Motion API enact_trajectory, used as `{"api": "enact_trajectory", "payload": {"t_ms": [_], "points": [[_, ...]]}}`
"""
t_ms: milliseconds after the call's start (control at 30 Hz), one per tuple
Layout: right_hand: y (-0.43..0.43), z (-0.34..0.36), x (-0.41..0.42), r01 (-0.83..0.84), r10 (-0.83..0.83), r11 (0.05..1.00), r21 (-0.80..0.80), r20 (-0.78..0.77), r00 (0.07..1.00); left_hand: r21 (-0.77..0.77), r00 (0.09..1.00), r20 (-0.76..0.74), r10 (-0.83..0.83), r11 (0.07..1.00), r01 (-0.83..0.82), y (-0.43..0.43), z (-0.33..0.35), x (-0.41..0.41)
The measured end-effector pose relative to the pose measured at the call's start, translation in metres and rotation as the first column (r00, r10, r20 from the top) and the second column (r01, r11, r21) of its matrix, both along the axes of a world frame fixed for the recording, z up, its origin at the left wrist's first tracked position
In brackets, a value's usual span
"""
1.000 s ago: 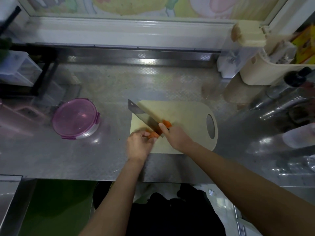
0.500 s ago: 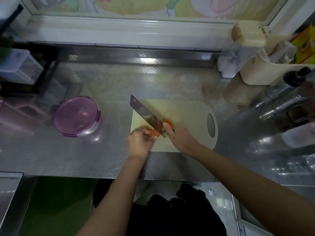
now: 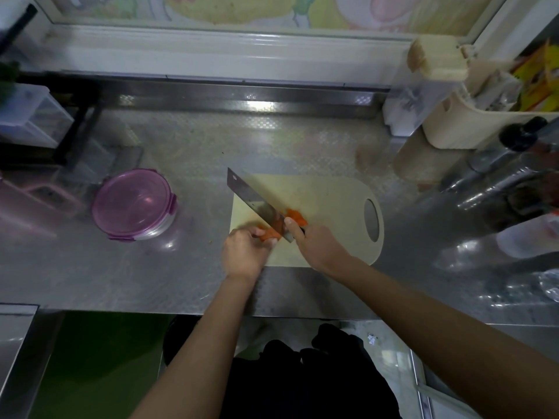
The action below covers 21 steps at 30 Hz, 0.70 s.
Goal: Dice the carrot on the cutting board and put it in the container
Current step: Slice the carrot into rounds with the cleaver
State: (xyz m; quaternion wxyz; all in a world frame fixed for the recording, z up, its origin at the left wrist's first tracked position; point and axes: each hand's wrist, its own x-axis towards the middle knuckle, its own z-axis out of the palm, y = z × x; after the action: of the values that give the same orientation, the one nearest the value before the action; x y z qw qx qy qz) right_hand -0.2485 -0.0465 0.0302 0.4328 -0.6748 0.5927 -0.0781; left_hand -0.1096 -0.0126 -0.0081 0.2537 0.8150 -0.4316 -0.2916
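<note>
The carrot (image 3: 268, 234) lies at the cutting board's (image 3: 329, 198) near-left corner, pinched by the left hand (image 3: 245, 252). The right hand (image 3: 319, 246) grips the cleaver (image 3: 252, 200), blade across carrot. The lidded container (image 3: 133, 204) stands on the counter (image 3: 181, 282), left of board

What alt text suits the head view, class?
A right hand cuts an orange carrot with a steel cleaver on a beige cutting board while the left hand holds it; a lidded purple round container sits left.
</note>
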Motion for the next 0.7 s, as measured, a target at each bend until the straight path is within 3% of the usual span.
{"api": "enact_trajectory", "payload": {"t_ms": [233, 367, 533, 700], "points": [[-0.008, -0.002, 0.010, -0.018, 0.020, 0.999, 0.038, -0.064, 0.998, -0.064, 0.999, -0.040, -0.014, 0.998, 0.012, 0.001, 0.001, -0.003], [-0.013, 0.002, 0.018, -0.039, 0.033, 0.988, 0.153, 0.038, 0.999, -0.078, 0.999, -0.026, -0.036, 0.996, 0.034, 0.001, 0.001, -0.003], [-0.015, -0.004, 0.028, -0.099, 0.104, 0.985, 0.139, -0.028, 0.994, -0.083, 0.999, -0.002, -0.046, 0.995, 0.046, 0.002, 0.000, -0.004], [-0.016, -0.014, 0.019, -0.127, 0.126, 0.985, 0.113, 0.020, 0.992, -0.070, 1.000, -0.003, -0.031, 0.997, 0.031, 0.001, 0.002, -0.004]]}}
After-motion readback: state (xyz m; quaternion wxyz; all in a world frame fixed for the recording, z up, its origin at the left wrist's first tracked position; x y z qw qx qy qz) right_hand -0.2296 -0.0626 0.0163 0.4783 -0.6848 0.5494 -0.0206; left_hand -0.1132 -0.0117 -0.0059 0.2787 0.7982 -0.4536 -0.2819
